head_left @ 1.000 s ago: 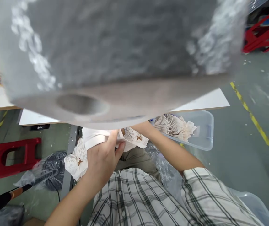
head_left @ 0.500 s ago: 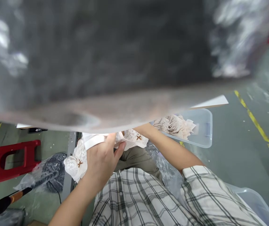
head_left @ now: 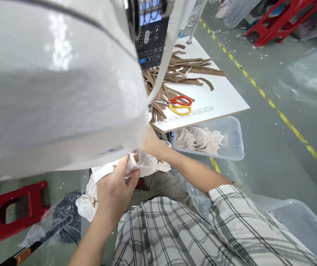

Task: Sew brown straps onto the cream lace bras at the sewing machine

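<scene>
While my left hand (head_left: 114, 192) pinches the white lace fabric (head_left: 147, 166) by my lap, right fingers hidden so can't tell, the clear bin (head_left: 233, 142) beside it has pale lacy pieces (head_left: 199, 139) piled in.

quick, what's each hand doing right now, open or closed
Left hand: closed on the white lace fabric.
Right hand: mostly hidden behind the white machine, so open or closed can't be told.

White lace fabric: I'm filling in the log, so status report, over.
Left hand pinching white lace fabric. Right hand partly hidden by sewing machine, grip unclear. Machine blocks upper-left view.
</scene>
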The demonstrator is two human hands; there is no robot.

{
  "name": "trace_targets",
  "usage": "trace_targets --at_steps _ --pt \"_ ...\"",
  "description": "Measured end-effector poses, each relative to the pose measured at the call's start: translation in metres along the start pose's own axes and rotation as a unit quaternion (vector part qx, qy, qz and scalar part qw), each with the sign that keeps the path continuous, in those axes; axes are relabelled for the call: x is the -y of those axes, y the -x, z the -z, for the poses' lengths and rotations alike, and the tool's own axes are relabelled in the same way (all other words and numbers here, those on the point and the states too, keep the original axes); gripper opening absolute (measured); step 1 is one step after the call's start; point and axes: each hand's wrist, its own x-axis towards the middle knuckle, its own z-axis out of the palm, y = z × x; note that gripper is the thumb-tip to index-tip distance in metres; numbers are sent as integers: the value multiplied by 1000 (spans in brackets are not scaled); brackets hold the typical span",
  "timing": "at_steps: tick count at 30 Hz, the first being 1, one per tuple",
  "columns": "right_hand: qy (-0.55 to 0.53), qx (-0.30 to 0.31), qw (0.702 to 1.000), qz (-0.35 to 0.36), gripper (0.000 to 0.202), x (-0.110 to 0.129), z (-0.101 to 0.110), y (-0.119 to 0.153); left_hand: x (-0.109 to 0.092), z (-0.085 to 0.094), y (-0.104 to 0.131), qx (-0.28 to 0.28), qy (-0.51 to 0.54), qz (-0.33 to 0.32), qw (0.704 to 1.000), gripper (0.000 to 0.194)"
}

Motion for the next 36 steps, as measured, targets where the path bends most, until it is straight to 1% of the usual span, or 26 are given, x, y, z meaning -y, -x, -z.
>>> trace_targets --at_steps 2,4,6,8,11,14,17,19,23,25,27,29,31,32,33,34,35,36 --pt "13 -19 1000 -17 32 -1 0 0 0 0 0 3 7 1 1000 50" --pt "11 -24 1000 -11 30 -2 -1 1 1 1 1 5 11 13 1000 51" --pt "-19 -30 999 3 28 -2 -1 3 1 1 2 9 13 25 1000 53" --pt "-55 -39 998 -2 27 -2 -1 5 0 1 2 18 17 26 999 53" --pt "-99 -63 992 -37 27 -2 2 12 -1 0 1 20 29 11 999 51" --pt "-146 -95 982 -69 30 -2 5 23 1 -1 2 15 41 18 999 52" --pt "-194 -90 970 -115 34 -2 4 38 6 -3 6 9 61 28 998 54" --pt "-237 -73 958 -142 36 -1 4 48 8 -6 9 -22 79 28 996 59" --pt "-311 -42 934 -173 38 6 6 66 10 -16 15 -114 93 26 989 81" --pt "-313 -21 933 -175 41 11 11 75 7 -21 18 -123 91 17 988 87" --pt "-277 12 946 -166 45 18 17 84 0 -25 24 -116 91 -1 989 92" --pt "-221 56 959 -166 48 27 22 95 -14 -29 35 -115 89 -41 989 101" --pt "-197 87 959 -183 40 36 27 106 -29 -32 48 -114 86 -99 985 107" --pt "-207 87 954 -197 35 39 28 113 -35 -34 55 -107 91 -122 982 107" --pt "-227 77 947 -214 31 42 30 118 -39 -34 63 -88 106 -137 981 106" --pt "-249 59 939 -230 30 43 31 124 -40 -33 69 -57 130 -137 980 103" --pt "-268 43 930 -248 32 44 32 129 -39 -31 73 -16 162 -122 979 96" --pt "-280 33 922 -266 34 44 34 132 -36 -28 76 28 196 -97 975 86"
